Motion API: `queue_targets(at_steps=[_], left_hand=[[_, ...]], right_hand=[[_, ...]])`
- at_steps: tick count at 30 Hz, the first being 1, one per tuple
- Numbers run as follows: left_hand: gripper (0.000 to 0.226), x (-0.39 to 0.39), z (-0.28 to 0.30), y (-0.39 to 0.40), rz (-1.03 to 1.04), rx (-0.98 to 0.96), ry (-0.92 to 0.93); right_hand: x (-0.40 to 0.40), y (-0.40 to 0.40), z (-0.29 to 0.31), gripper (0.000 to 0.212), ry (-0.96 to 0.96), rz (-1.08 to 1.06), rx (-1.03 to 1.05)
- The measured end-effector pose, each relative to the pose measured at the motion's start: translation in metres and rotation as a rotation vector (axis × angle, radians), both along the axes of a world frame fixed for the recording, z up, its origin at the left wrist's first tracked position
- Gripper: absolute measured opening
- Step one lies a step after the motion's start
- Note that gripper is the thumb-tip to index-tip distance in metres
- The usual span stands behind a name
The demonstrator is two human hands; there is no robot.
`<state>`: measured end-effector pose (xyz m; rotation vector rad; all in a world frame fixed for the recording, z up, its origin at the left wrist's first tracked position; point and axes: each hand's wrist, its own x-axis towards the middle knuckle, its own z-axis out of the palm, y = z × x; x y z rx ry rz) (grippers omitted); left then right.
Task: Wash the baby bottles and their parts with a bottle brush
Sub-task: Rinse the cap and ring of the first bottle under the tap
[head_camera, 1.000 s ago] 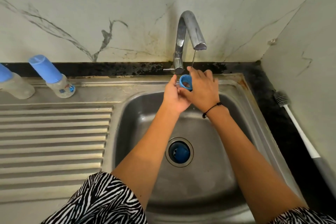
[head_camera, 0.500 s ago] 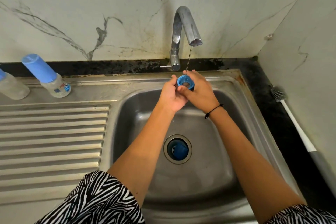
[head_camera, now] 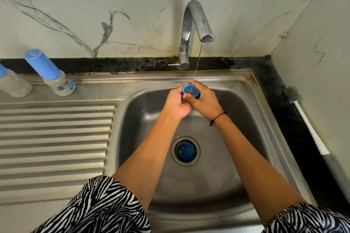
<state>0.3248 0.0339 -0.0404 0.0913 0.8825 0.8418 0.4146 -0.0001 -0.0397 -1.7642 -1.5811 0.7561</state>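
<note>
While your hands work at the upper centre of the frame, the stainless steel sink (head_camera: 223, 185) fills most of the picture, its ribbed draining board to the left and a blue strainer (head_camera: 185, 151) in its drain. The curved metal tap (head_camera: 191, 30) above lets a thin stream of water fall straight onto the part you hold.

At upper left, two clear baby bottles with blue caps (head_camera: 49, 71) stand on the steel ledge, well apart from your hands. The bottle brush (head_camera: 310, 126), white-handled with a grey bristle head, lies along the dark table at the right edge, nearer your right hand.

Your left hand (head_camera: 175, 103) and right hand (head_camera: 205, 100) meet over the basin. The right hand's grip is curled round the blue bottle ring (head_camera: 191, 91), a short ridged plastic collar with its open mouth facing up under the stream; the left hand's fingers reach its left rim, though how firmly cannot be told.
</note>
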Motion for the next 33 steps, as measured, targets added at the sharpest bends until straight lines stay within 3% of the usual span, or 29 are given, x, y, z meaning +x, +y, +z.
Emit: queue_targets(at_steps=[8,11,12,15,18,20,23,28,33], left_hand=[[0.028,0.004,0.018,0.000,0.002,-0.086,0.123],[0.032,0.010,0.032,-0.003,0.009,0.037,0.120],[0.032,0.012,0.035,-0.004,0.008,0.037,0.137],[0.033,0.010,0.033,-0.004,0.011,-0.129,0.198],[0.034,0.011,0.044,-0.007,0.000,0.018,0.159],[0.031,0.011,0.048,-0.005,0.008,0.047,0.105],[0.030,0.009,0.055,-0.001,-0.012,0.113,0.099],[0.028,0.006,0.042,-0.005,-0.056,0.065,0.174],[0.018,-0.010,0.038,-0.017,-0.069,0.173,0.375]], right_hand=[[-0.003,-0.001,0.006,0.053,-0.090,0.046,-0.086],[-0.005,-0.005,0.011,0.057,-0.308,-0.041,0.278],[-0.003,-0.004,0.010,0.052,-0.320,-0.027,0.275],[-0.005,-0.005,0.014,0.039,-0.341,0.136,-0.090],[-0.007,0.001,0.015,0.044,-0.350,-0.039,0.198],[-0.007,0.000,0.021,0.046,-0.261,-0.072,0.212],[-0.001,0.009,0.022,0.043,-0.351,-0.025,0.237],[-0.001,0.016,0.018,0.038,-0.245,-0.022,0.009],[-0.005,0.014,0.037,0.040,0.122,-0.121,-0.009]])
